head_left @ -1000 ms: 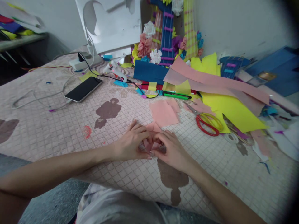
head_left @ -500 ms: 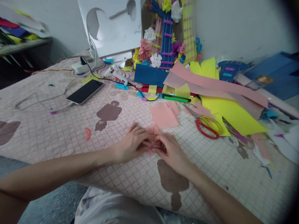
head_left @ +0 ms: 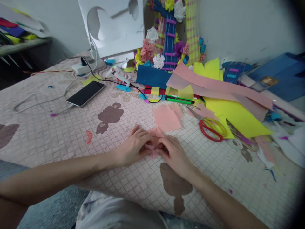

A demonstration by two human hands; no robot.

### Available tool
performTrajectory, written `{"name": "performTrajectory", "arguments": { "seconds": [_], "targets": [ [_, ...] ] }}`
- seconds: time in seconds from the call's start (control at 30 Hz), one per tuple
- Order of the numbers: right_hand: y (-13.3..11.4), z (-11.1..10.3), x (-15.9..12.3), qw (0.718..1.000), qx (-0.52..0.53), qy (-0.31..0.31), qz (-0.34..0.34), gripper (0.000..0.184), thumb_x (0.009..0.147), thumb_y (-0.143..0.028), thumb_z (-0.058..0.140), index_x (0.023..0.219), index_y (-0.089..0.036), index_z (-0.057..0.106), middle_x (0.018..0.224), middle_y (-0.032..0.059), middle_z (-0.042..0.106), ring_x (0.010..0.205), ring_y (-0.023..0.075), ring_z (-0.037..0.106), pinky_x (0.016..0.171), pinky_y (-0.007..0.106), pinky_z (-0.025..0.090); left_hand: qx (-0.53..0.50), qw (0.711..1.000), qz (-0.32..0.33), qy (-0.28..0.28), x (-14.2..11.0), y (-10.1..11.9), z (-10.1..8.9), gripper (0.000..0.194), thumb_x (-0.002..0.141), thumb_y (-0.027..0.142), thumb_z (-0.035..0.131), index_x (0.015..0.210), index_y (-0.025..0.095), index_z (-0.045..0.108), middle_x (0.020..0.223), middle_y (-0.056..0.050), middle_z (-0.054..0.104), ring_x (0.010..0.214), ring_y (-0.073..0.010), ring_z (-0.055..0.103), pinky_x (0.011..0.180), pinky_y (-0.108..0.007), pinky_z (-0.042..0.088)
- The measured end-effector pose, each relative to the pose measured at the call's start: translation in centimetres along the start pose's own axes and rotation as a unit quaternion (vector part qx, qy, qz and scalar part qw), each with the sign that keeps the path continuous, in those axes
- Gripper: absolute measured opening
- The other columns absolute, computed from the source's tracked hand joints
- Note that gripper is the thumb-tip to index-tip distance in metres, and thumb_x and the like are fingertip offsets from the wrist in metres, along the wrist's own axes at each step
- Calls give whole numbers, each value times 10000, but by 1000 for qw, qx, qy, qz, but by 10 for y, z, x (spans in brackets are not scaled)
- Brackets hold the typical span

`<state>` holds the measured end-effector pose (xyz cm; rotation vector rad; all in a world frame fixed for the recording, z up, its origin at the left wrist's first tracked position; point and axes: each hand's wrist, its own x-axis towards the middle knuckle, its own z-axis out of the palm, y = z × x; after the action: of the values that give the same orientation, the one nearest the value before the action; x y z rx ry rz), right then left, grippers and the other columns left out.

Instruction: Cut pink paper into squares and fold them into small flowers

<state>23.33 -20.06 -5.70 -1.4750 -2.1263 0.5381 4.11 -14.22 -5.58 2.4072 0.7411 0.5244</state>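
Observation:
My left hand (head_left: pixel 133 145) and my right hand (head_left: pixel 174 153) meet at the middle of the quilted pink cloth (head_left: pixel 59 133), fingertips pinched on a small folded pink paper piece (head_left: pixel 154 147) that lies on the cloth. Most of the piece is hidden under my fingers. Just beyond my hands lies a small stack of pink paper squares (head_left: pixel 166 117). Red-and-yellow scissors (head_left: pixel 211 128) rest to the right of the squares.
A phone (head_left: pixel 85 93) on a cable lies at the left. A glue gun (head_left: pixel 120 75), a power strip (head_left: pixel 85 65), a green marker (head_left: pixel 179 100) and a blue craft with paper flowers (head_left: pixel 164 47) stand behind. Yellow and pink sheets (head_left: pixel 228 95) pile up at the right.
My fingers have drawn closer together over the pink piece and pressed it flatter on the cloth. The view has tilted slightly; nothing else has moved.

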Motion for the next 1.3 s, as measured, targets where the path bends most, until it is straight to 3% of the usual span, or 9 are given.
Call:
{"name": "performTrajectory", "arguments": {
  "seconds": [0.27, 0.43, 0.6, 0.8, 0.9, 0.97, 1.07, 1.17, 1.3],
  "targets": [
    [-3, 0, -3, 998, -54, -1, -17, 125, 835, -83, 540, 829, -208, 534, 908, 39, 561, 865, 194, 516, 773, 345, 412, -3, 1000, 6, -14, 0, 1, -2, 27, 813, 185, 609, 791, 199, 605, 867, 16, 596, 929, -156, 529, 1071, -431, 169],
    [-7, 0, -3, 998, -64, -7, -3, 81, 800, -164, 590, 827, -208, 527, 910, 48, 540, 889, 215, 508, 769, 361, 412, -4, 1000, 13, -14, 1, 0, -3, 28, 795, 197, 621, 768, 189, 620, 860, 3, 603, 903, -159, 527, 1019, -416, 247],
    [-11, 2, -1, 996, -90, -5, -5, 153, 762, -264, 636, 794, -207, 497, 896, 56, 538, 895, 239, 507, 747, 381, 409, 2, 1000, 24, -10, 2, -2, -5, 36, 779, 173, 615, 800, 198, 631, 866, -4, 601, 898, -166, 530, 989, -405, 299],
    [-9, 2, -2, 997, -82, -1, -9, 187, 783, -297, 629, 904, -207, 519, 944, 63, 548, 932, 248, 503, 780, 403, 407, 102, 990, -34, 93, 2, -12, -19, 107, 764, 167, 634, 863, 190, 603, 951, -43, 596, 977, -227, 500, 893, -405, 379],
    [-9, 1, -2, 998, -66, -4, -12, 209, 781, -275, 635, 951, -217, 529, 945, 53, 552, 924, 239, 504, 784, 400, 406, 94, 987, -10, 129, 1, -9, -25, 76, 811, 140, 574, 871, 185, 589, 956, -44, 604, 960, -211, 519, 878, -398, 400],
    [-9, 1, -3, 997, -70, -5, -9, 195, 781, -283, 637, 930, -212, 533, 942, 58, 552, 919, 243, 504, 776, 403, 408, 6, 994, 43, 103, 0, -2, -23, 86, 853, 116, 512, 871, 170, 577, 932, -46, 603, 908, -167, 546, 823, -326, 446],
    [-9, 3, -3, 996, -84, -10, -3, 182, 769, -283, 645, 878, -201, 524, 934, 65, 547, 899, 248, 503, 749, 402, 415, -123, 988, 94, 5, 0, 8, -14, 134, 876, 93, 467, 922, 158, 575, 955, -59, 602, 903, -134, 571, 795, -260, 481],
    [-9, 3, -3, 997, -79, -2, 2, 186, 745, -243, 651, 849, -202, 502, 926, 63, 531, 876, 237, 498, 736, 395, 429, -139, 985, 84, -54, -1, 12, -4, 159, 858, 89, 479, 970, 150, 574, 981, -79, 592, 940, -162, 569, 833, -299, 489],
    [-8, -1, -4, 999, -33, -4, 0, 256, 725, -207, 663, 917, -210, 493, 989, 65, 507, 918, 226, 501, 798, 406, 448, -121, 988, 76, -66, -2, 9, 0, 152, 865, 116, 484, 977, 145, 582, 1041, -96, 569, 996, -185, 552, 875, -331, 481]
  ]
}}
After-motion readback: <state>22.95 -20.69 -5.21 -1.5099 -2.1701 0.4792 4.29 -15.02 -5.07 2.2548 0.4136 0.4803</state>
